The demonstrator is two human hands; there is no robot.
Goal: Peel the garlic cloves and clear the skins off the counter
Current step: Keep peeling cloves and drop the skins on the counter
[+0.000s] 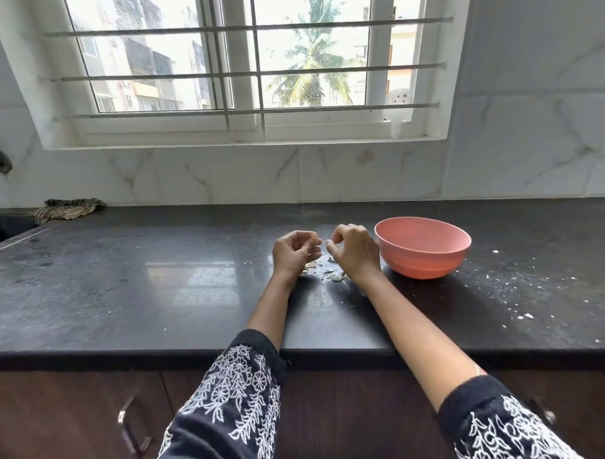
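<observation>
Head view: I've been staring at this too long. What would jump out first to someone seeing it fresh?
Probably the pink bowl, bright against the dark counter, right of centre. Next, the two hands just left of it: the left hand pinches a small garlic clove, and the right hand is curled close beside it. Pale skins lie scattered on the counter beneath them.

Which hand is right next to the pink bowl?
The right hand: it sits beside the pink bowl. The left hand is farther away.
</observation>
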